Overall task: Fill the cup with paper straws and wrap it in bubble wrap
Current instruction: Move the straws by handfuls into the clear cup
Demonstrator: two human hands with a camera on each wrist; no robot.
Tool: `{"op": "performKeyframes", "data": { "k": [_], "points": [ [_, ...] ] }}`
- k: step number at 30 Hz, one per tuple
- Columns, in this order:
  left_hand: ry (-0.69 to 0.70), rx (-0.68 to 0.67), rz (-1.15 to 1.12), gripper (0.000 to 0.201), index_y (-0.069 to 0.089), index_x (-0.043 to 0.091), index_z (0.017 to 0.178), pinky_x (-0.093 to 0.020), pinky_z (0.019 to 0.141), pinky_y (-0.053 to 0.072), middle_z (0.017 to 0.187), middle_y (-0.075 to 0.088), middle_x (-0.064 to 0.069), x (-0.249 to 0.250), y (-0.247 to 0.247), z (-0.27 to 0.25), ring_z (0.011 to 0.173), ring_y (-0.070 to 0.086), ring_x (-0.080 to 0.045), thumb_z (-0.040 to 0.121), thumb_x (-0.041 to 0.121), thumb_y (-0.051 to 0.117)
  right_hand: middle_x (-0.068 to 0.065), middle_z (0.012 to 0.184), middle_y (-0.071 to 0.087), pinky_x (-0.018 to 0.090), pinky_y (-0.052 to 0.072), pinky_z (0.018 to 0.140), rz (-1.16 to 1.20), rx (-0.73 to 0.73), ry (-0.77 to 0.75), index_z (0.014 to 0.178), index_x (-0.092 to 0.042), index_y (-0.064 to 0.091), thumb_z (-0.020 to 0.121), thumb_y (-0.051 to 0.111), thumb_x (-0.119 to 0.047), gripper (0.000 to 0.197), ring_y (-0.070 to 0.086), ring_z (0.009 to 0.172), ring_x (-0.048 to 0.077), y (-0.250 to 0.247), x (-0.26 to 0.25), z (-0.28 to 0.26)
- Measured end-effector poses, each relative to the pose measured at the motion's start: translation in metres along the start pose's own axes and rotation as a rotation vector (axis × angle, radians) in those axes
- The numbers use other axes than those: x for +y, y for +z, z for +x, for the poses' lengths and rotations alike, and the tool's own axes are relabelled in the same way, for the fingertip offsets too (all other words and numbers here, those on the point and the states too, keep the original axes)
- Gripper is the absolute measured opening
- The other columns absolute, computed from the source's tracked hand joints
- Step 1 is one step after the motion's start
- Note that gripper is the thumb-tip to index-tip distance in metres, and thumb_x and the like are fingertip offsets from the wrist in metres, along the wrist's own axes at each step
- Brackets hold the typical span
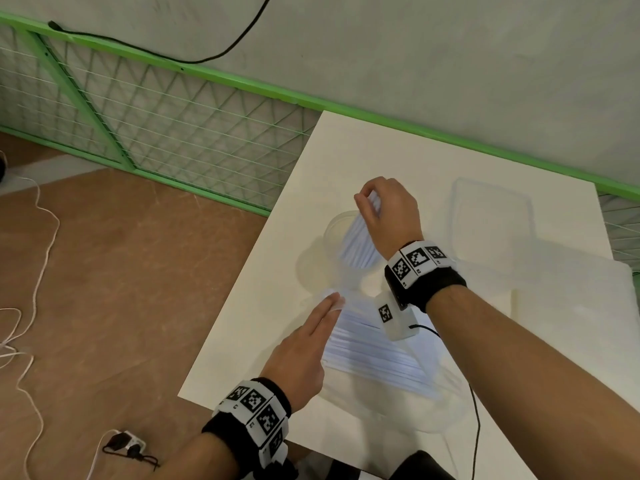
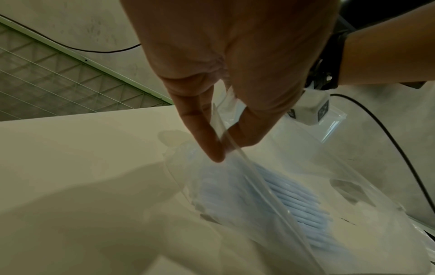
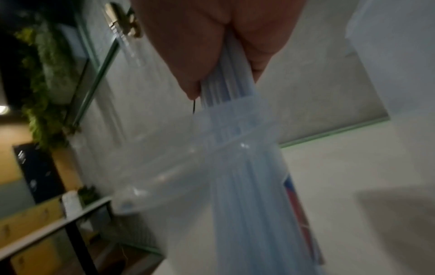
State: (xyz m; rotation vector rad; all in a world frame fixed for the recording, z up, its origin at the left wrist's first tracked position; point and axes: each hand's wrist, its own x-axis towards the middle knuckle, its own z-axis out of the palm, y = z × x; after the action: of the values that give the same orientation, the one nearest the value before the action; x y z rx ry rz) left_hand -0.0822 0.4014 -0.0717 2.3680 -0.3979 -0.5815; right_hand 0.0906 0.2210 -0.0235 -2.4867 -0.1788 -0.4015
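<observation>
A clear plastic cup (image 1: pixel 331 227) stands on the white table (image 1: pixel 263 327). My right hand (image 1: pixel 367 202) grips the top of a bundle of white paper straws (image 1: pixel 356 245) whose lower ends are inside the cup. The right wrist view shows the same bundle (image 3: pixel 247 186) passing the cup's rim (image 3: pixel 179 167) below my right hand (image 3: pixel 226 78). Nearer to me lies a clear plastic bag (image 1: pixel 377 358) with several more straws. My left hand (image 1: pixel 334 302) pinches the bag's open edge. In the left wrist view, thumb and finger (image 2: pixel 212 147) hold that edge above the bagged straws (image 2: pixel 296 202).
A sheet of bubble wrap (image 1: pixel 571 306) lies at the table's right side, with a clear shallow tray (image 1: pixel 491 209) behind it. A black cable (image 1: pixel 476 410) runs from my right wrist over the table. The table's left edge drops to a brown floor with cords and a plug block (image 1: pixel 128 445).
</observation>
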Motion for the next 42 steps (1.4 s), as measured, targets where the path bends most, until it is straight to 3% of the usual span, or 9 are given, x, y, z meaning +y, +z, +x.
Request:
{"op": "performKeyframes", "data": {
  "k": [4, 9, 12, 16, 21, 25, 30, 33, 42],
  "points": [
    [0.017, 0.010, -0.002, 0.107, -0.005, 0.040, 0.154, -0.031, 0.075, 0.055, 0.153, -0.021, 0.037, -0.002, 0.002, 0.000, 0.108, 0.060, -0.016, 0.077, -0.013, 0.046, 0.011, 0.104, 0.063, 0.035, 0.042, 0.080, -0.168, -0.128, 0.087, 0.105, -0.010, 0.063, 0.099, 0.048, -0.029, 0.025, 0.056, 0.095, 0.030, -0.001, 0.001, -0.002],
    [0.057, 0.038, -0.030, 0.105, -0.001, 0.038, 0.155, -0.026, 0.081, 0.053, 0.156, -0.015, 0.035, 0.002, 0.003, 0.002, 0.125, 0.051, -0.009, 0.077, -0.013, 0.048, -0.002, 0.144, 0.044, 0.044, 0.024, 0.104, -0.301, -0.124, -0.004, 0.132, -0.025, 0.053, 0.099, 0.038, -0.045, 0.041, 0.034, 0.135, 0.022, -0.018, -0.020, -0.015],
    [0.088, 0.065, -0.059, 0.098, 0.002, 0.038, 0.155, -0.022, 0.086, 0.050, 0.157, -0.010, 0.033, 0.003, 0.004, 0.002, 0.127, 0.050, -0.010, 0.083, -0.009, 0.050, 0.002, 0.116, 0.062, 0.042, 0.042, 0.087, -0.143, 0.003, -0.208, 0.107, -0.017, 0.064, 0.087, 0.046, -0.017, 0.026, 0.056, 0.105, 0.026, -0.042, -0.041, -0.039],
    [0.073, 0.065, -0.051, 0.094, 0.006, 0.036, 0.155, -0.036, 0.086, 0.054, 0.150, -0.014, 0.040, 0.005, 0.008, 0.004, 0.115, 0.059, -0.019, 0.083, -0.012, 0.045, 0.000, 0.066, 0.060, 0.034, 0.047, 0.045, -0.024, -0.162, -0.342, 0.071, -0.015, 0.062, 0.076, 0.038, -0.009, 0.025, 0.056, 0.055, 0.024, -0.051, -0.054, -0.121],
    [0.110, 0.041, -0.061, 0.103, 0.008, 0.031, 0.157, -0.033, 0.093, 0.052, 0.160, -0.007, 0.029, 0.006, 0.018, 0.005, 0.135, 0.041, -0.009, 0.074, -0.020, 0.043, 0.006, 0.107, 0.063, 0.039, 0.046, 0.066, -0.310, -0.683, -0.034, 0.110, -0.014, 0.062, 0.085, 0.051, -0.003, 0.029, 0.061, 0.091, 0.033, -0.014, -0.015, -0.213],
    [0.142, 0.019, -0.051, 0.103, 0.006, 0.033, 0.157, -0.030, 0.084, 0.054, 0.159, -0.009, 0.030, 0.017, 0.026, 0.006, 0.126, 0.050, -0.011, 0.075, -0.017, 0.046, 0.002, 0.095, 0.067, 0.036, 0.050, 0.057, -0.485, -0.610, 0.017, 0.101, -0.016, 0.069, 0.056, 0.079, -0.005, 0.047, 0.065, 0.075, 0.026, 0.006, 0.009, -0.248],
    [0.157, 0.023, -0.054, 0.105, 0.003, 0.034, 0.156, -0.030, 0.085, 0.054, 0.158, -0.011, 0.031, 0.021, 0.033, 0.008, 0.126, 0.050, -0.012, 0.075, -0.016, 0.048, 0.001, 0.102, 0.068, 0.039, 0.052, 0.062, -0.547, -0.509, 0.050, 0.108, -0.018, 0.069, 0.069, 0.069, -0.014, 0.040, 0.064, 0.079, 0.026, 0.012, 0.016, -0.260],
    [0.163, 0.032, -0.064, 0.104, 0.004, 0.035, 0.156, -0.024, 0.086, 0.052, 0.158, -0.011, 0.032, 0.023, 0.032, 0.009, 0.129, 0.048, -0.011, 0.076, -0.015, 0.048, 0.000, 0.099, 0.067, 0.039, 0.053, 0.064, -0.567, -0.529, 0.097, 0.103, -0.018, 0.070, 0.064, 0.078, -0.016, 0.039, 0.064, 0.079, 0.025, 0.016, 0.018, -0.260],
    [0.150, 0.123, -0.039, 0.101, 0.010, 0.034, 0.155, -0.037, 0.070, 0.057, 0.155, -0.009, 0.037, 0.018, 0.023, 0.006, 0.104, 0.061, -0.020, 0.075, -0.014, 0.050, -0.001, 0.089, 0.069, 0.040, 0.055, 0.065, -0.569, -0.522, 0.145, 0.090, -0.018, 0.073, 0.056, 0.085, -0.013, 0.037, 0.066, 0.080, 0.025, 0.020, 0.022, -0.238]
  ]
}}
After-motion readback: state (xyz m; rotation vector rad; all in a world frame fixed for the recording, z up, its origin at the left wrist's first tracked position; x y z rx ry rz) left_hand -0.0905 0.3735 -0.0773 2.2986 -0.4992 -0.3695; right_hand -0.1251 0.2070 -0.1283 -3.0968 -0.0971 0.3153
